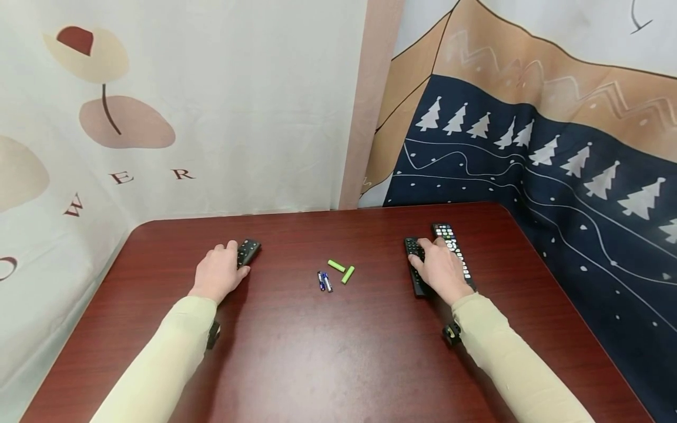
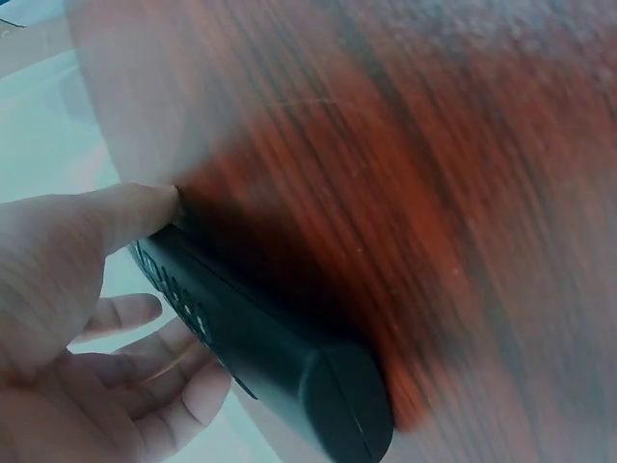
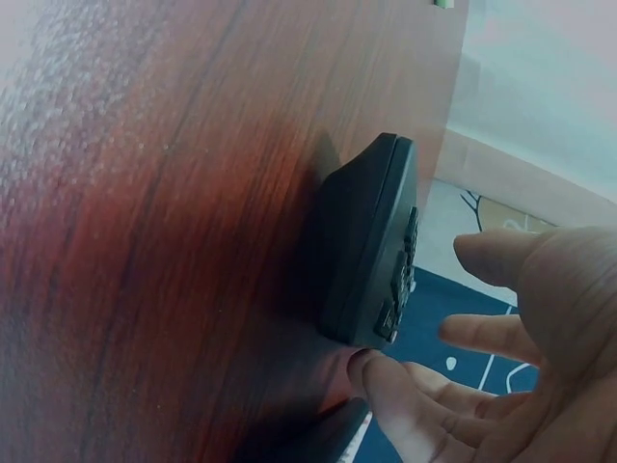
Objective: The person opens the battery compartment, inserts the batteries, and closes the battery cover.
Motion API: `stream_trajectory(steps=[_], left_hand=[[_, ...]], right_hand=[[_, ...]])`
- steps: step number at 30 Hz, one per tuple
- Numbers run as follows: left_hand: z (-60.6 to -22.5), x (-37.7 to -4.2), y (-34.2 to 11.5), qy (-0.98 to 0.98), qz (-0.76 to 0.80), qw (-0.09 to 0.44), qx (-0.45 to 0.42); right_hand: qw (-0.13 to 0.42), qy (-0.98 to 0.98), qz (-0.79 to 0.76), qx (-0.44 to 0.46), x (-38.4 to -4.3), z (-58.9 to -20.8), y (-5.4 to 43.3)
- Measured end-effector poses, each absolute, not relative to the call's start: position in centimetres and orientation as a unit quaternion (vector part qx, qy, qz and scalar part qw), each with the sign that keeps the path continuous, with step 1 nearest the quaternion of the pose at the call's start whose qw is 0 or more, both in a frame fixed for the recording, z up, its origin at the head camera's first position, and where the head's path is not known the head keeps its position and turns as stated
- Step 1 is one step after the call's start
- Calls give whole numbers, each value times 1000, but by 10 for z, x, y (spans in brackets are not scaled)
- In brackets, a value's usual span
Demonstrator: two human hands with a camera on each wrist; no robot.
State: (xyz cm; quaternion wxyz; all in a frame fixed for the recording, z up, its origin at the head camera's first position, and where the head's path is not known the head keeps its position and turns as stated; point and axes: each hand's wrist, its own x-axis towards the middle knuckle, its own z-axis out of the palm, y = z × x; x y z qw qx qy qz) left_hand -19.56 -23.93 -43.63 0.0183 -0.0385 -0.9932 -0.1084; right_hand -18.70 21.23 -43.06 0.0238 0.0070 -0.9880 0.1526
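At the table's left, my left hand (image 1: 215, 274) grips a small black remote control (image 1: 248, 252). In the left wrist view, the thumb lies along one side of this remote (image 2: 280, 357) and the fingers curl at its other side. On the right, my right hand (image 1: 441, 267) is over two remotes lying side by side. Its fingers are spread above the shorter black remote (image 1: 418, 285), with one fingertip beside that remote's edge (image 3: 366, 251) and the thumb apart from it. The longer remote (image 1: 443, 231), with white buttons, is partly hidden under the hand.
Mid-table lie two green batteries (image 1: 336, 266) and two blue-and-silver batteries (image 1: 325, 282). The reddish-brown table (image 1: 296, 352) ends at a pale printed curtain (image 1: 254, 117) behind and a dark blue cloth with white trees (image 1: 582, 235) on the right.
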Motion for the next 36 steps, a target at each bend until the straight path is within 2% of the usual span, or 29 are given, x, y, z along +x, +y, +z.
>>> stream_trajectory(steps=[9, 36], left_hand=[[-432, -194, -241, -989, -124, 57, -56], [-418, -188, -250, -985, -143, 77, -64]], right_hand=[[41, -986, 161, 6, -187, -432, 217], [49, -985, 168, 0, -185, -426, 222]])
